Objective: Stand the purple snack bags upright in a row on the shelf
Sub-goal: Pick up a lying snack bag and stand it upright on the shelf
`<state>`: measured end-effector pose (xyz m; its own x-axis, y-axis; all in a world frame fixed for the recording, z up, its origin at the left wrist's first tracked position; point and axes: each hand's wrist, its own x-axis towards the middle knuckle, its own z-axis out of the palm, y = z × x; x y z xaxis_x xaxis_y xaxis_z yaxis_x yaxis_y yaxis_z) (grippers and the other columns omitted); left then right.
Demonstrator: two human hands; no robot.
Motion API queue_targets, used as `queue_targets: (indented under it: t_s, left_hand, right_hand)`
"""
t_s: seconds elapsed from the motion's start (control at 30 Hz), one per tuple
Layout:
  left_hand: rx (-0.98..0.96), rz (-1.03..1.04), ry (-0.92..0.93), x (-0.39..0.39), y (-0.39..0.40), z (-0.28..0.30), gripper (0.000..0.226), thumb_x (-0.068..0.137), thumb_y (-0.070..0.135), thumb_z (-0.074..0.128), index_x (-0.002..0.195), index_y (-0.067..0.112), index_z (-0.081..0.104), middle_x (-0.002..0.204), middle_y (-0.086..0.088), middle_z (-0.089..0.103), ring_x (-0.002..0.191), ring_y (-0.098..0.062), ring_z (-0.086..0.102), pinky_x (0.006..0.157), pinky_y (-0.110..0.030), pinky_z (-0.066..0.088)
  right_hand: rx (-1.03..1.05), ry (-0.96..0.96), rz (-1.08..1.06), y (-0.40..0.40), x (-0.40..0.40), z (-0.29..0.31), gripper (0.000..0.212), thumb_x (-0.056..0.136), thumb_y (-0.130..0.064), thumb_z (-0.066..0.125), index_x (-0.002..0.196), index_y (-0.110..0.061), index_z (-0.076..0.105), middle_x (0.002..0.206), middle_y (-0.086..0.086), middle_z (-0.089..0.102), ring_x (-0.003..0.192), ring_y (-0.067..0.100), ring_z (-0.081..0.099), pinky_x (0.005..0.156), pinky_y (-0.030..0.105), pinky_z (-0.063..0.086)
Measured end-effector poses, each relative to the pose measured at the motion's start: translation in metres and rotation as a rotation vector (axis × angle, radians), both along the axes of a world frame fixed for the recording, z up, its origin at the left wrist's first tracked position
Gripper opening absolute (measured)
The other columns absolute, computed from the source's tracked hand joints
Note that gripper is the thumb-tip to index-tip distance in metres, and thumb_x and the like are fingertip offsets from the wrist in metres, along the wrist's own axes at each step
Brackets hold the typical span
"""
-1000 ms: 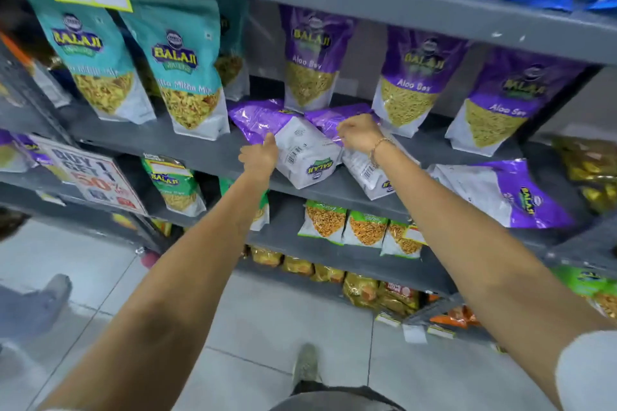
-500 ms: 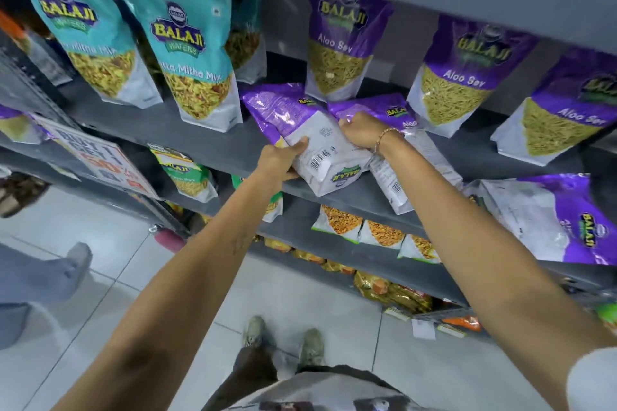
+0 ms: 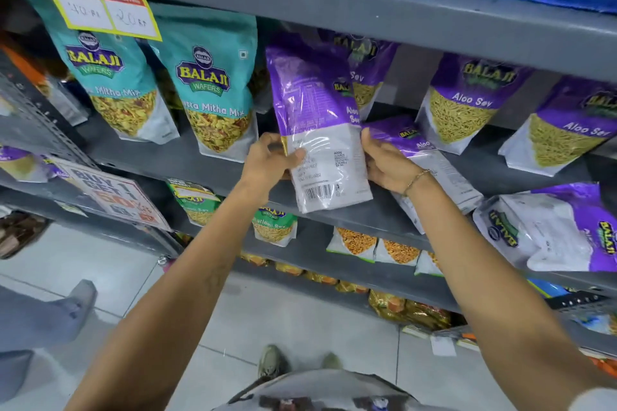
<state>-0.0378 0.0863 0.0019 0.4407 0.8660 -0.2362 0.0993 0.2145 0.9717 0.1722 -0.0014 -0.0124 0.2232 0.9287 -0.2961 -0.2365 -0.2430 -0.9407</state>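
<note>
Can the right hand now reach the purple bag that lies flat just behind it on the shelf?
Probably yes. The right hand lies right against the flat purple bag, nothing between them, but it now grips the upright bag together with the left hand, so it must let go first.

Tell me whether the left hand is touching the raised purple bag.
Touching. The head view shows the left hand gripping the raised purple bag's lower left edge, thumb over its white front.
</note>
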Motion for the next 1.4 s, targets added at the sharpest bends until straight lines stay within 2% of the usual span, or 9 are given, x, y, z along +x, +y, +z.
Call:
queue_targets:
  t_s: [0.17,0.4,0.53,0.67,0.83,0.97,1.07,1.3,1.4]
  left_hand:
    - [0.174,-0.02,-0.022,0.013,0.036,0.01,0.039,0.086,-0.01,0.056,0.123,-0.002,0.044,0.107,-0.01,0.063,0.09,-0.015,0.061,0.079,-0.026,0.054]
    - [0.383,-0.114,0.141,0.036,0.077,0.008,0.049,0.077,0.011,0.052,0.124,-0.004,0.049,0.123,-0.025,0.061,0.117,-0.035,0.057,0.101,-0.047,0.046]
    - [0.475,-0.071,0.362,0.04,0.062,-0.01,0.066,0.085,0.02,0.053,0.143,0.005,0.028,0.132,-0.02,0.057,0.12,-0.034,0.055,0.095,-0.03,0.036]
    - [0.558,0.033,0.182,0.035,0.011,-0.046,0.058,0.084,-0.005,0.052,0.138,-0.004,0.031,0.137,-0.024,0.041,0.128,-0.035,0.044,0.108,-0.039,0.037]
    - [0.68,-0.109,0.189,0.047,-0.023,-0.065,0.08,0.075,0.0,0.066,0.142,-0.006,0.022,0.144,-0.026,0.029,0.137,-0.036,0.029,0.116,-0.035,0.024]
    - [0.49,-0.018,0.042,0.056,0.002,-0.053,0.093,0.058,0.005,0.079,0.135,-0.002,0.027,0.134,-0.027,0.041,0.126,-0.042,0.045,0.106,-0.056,0.038]
    - [0.39,0.031,0.102,0.055,0.021,-0.048,0.118,0.06,0.024,0.088,0.145,-0.001,0.011,0.149,-0.023,0.029,0.139,-0.032,0.034,0.116,-0.04,0.028]
    - [0.457,0.008,0.24,0.041,0.059,-0.045,0.092,0.057,0.037,0.089,0.124,0.001,0.036,0.13,-0.019,0.044,0.128,-0.034,0.037,0.102,-0.036,0.036]
    - [0.524,-0.117,0.272,0.032,0.071,-0.033,0.108,0.05,0.056,0.076,0.136,0.005,0.036,0.14,-0.019,0.042,0.134,-0.035,0.033,0.112,-0.045,0.032]
  right_hand:
    - [0.19,-0.069,-0.079,0.026,0.002,0.012,0.014,0.093,-0.018,0.054,0.102,-0.022,0.064,0.097,-0.01,0.074,0.091,0.003,0.067,0.077,0.021,0.055]
    - [0.267,-0.315,-0.341,0.048,-0.028,-0.005,0.049,0.083,0.005,0.062,0.124,-0.002,0.038,0.126,0.02,0.056,0.103,0.016,0.059,0.098,0.028,0.048]
    - [0.212,-0.327,-0.379,0.045,-0.031,-0.026,0.052,0.08,0.004,0.066,0.117,-0.01,0.033,0.132,0.027,0.052,0.111,0.023,0.056,0.101,0.039,0.046]
    - [0.101,-0.357,-0.311,0.048,-0.021,-0.024,0.064,0.075,0.005,0.071,0.121,-0.009,0.029,0.134,0.021,0.051,0.122,0.031,0.053,0.106,0.049,0.043]
    - [0.086,-0.424,-0.379,0.05,-0.037,-0.024,0.066,0.074,0.014,0.056,0.131,-0.007,0.032,0.114,-0.002,0.058,0.103,0.01,0.058,0.088,0.017,0.051]
    - [0.145,-0.454,-0.555,0.043,-0.056,-0.029,0.04,0.075,0.019,0.035,0.101,-0.002,0.059,0.1,0.015,0.065,0.087,0.02,0.064,0.082,0.029,0.055]
    - [0.103,-0.52,-0.425,0.035,-0.051,-0.032,0.04,0.078,0.012,0.036,0.089,-0.011,0.067,0.09,0.01,0.07,0.078,0.01,0.067,0.074,0.022,0.052]
    - [0.092,-0.469,-0.378,0.048,-0.009,-0.023,0.047,0.079,0.006,0.062,0.12,-0.011,0.045,0.107,0.002,0.055,0.098,0.015,0.055,0.077,0.01,0.047]
    - [0.049,-0.506,-0.293,0.06,0.008,-0.019,0.079,0.071,-0.013,0.079,0.133,-0.005,0.03,0.128,0.009,0.053,0.121,0.021,0.051,0.103,0.03,0.042]
